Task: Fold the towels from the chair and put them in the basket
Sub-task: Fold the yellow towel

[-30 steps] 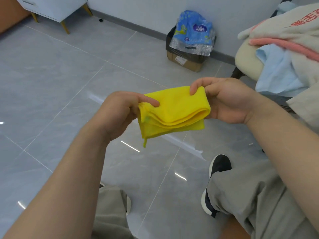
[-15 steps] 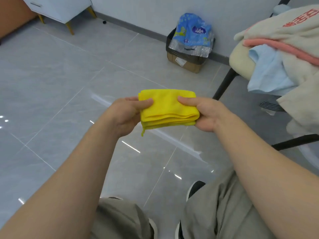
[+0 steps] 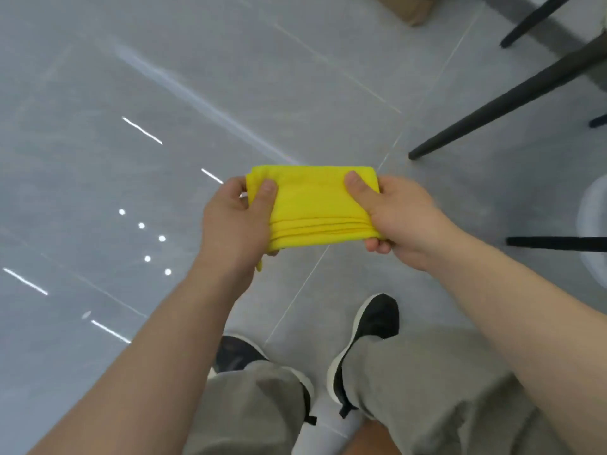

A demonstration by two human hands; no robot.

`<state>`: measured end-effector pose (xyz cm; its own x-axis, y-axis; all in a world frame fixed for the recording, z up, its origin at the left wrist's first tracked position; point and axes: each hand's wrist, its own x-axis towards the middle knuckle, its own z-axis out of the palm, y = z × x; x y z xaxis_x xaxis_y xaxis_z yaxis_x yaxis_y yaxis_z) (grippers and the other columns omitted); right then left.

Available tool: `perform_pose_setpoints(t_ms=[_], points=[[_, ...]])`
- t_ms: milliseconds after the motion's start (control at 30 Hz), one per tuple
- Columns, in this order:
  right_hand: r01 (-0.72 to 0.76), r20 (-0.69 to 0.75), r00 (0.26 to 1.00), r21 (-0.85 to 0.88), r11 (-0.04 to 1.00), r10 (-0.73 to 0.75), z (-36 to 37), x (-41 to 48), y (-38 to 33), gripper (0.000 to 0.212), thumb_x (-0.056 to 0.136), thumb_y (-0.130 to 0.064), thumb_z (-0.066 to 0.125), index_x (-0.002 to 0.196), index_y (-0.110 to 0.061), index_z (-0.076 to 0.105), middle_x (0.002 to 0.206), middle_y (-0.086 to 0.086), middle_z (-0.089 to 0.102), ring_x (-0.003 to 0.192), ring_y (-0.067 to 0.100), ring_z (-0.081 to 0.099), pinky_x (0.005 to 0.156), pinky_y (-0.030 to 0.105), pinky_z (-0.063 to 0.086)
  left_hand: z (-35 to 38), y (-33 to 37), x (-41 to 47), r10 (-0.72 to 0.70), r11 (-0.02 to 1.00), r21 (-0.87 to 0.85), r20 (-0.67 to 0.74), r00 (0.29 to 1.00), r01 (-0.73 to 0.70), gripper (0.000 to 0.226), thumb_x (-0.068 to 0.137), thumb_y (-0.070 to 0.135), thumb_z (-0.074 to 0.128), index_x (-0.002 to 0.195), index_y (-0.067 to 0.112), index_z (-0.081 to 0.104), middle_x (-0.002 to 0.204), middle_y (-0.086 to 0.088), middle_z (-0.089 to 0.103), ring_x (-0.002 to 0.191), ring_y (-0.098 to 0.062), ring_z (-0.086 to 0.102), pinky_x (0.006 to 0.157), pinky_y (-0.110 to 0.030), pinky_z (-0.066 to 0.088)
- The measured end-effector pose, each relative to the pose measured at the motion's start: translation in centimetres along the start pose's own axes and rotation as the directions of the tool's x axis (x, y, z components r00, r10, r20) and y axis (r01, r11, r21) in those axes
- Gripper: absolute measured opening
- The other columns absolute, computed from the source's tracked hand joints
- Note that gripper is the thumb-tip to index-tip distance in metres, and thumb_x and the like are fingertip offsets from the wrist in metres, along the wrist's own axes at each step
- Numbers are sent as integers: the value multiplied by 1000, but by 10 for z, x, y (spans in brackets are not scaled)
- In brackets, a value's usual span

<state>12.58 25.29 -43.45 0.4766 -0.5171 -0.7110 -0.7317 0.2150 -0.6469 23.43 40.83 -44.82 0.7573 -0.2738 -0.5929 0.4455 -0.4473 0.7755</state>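
Observation:
A yellow towel [image 3: 313,205], folded into a small flat stack of several layers, is held level in front of me over the grey tiled floor. My left hand [image 3: 235,221] grips its left end, thumb on top and fingers underneath. At the right end my right hand [image 3: 399,215] grips it the same way. A short yellow tag hangs from the lower left corner. The towels on the chair are out of view, and no basket shows.
Black chair legs [image 3: 512,96] slant across the upper right, with another black bar [image 3: 555,243] and a pale rounded object [image 3: 594,218] at the right edge. A cardboard box corner [image 3: 412,9] sits at the top. My feet in dark shoes [image 3: 368,333] stand below the towel.
The view has tilted down toward the floor and my feet, so the chair's pile and the box have left the frame. Both hands still hold the folded yellow towel, now flatter and squarer.

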Motion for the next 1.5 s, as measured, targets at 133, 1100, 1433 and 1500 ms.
perform_pose_setpoints(t_ms=[133,1100,1433,1500], points=[[-178,-32,984,-113,978,175,17,-44,14,57,96,-54,54,95,2,61,57,10,56,35,20,56,33,22,32,-19,-22,-47,-249,969,-8,-16,968,248,22,94,32,66,99,11,65,72,-1,61,50,-12,57,37,-22,41],[113,377,924,-416,902,58,114,-27,-747,38,102,-46,45,84,-12,44,59,10,43,36,18,37,37,18,25,-359,613,98,-325,918,-264,-76,942,296,29,96,24,66,112,1,59,94,-21,64,45,-20,63,38,-22,42],[-77,508,825,-335,939,249,142,136,-972,30,98,-43,57,96,-13,53,65,2,51,47,12,45,45,21,36,-428,770,304,-284,812,-410,343,896,414,26,95,5,62,121,5,60,99,-12,72,78,-23,68,62,-29,54],[-95,515,814,-337,937,268,146,165,-1004,23,98,-35,61,99,-13,56,69,2,56,55,14,51,52,24,42,-437,795,344,-287,819,-393,349,892,417,27,95,0,59,122,5,58,102,-15,71,78,-24,70,60,-28,55]])
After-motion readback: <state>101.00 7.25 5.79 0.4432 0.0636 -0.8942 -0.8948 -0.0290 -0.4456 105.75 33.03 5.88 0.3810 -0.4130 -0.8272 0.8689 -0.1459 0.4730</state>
